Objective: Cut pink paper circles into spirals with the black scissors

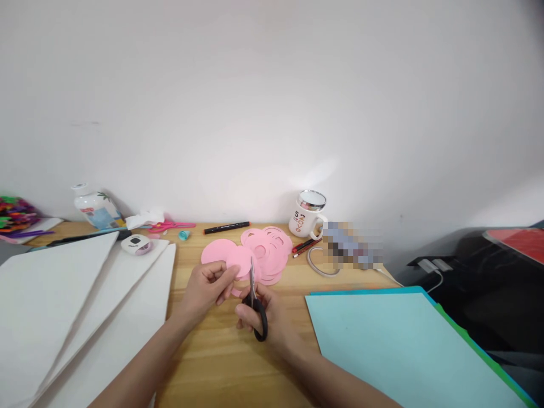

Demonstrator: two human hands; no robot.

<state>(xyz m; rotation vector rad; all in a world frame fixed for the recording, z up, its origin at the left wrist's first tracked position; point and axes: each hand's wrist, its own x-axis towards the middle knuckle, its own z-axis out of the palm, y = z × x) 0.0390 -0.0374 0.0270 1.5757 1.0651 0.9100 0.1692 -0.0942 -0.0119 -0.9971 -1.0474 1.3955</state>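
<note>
A small round piece of pink paper [238, 260] is pinched between the thumb and fingers of my left hand [211, 285]. My right hand [267, 314] grips black-handled scissors [260, 323], its fingers around the handles. Their blades point away from me, at the right edge of the pink piece; whether they are cutting into it I cannot tell. Behind my hands lie a larger pink paper circle [217, 249] and a heap of pink paper shapes [272, 258], some with holes cut in them. My hands partly hide the near edge of the heap.
White sheets [55, 294] cover the left, with a white-and-pink tape dispenser [138, 245] on them. Along the wall are a white bottle [97, 208], pink scissors [176, 225], a black marker [227, 228] and a white mug [306, 215]. Light-blue sheets [395, 345] lie at right.
</note>
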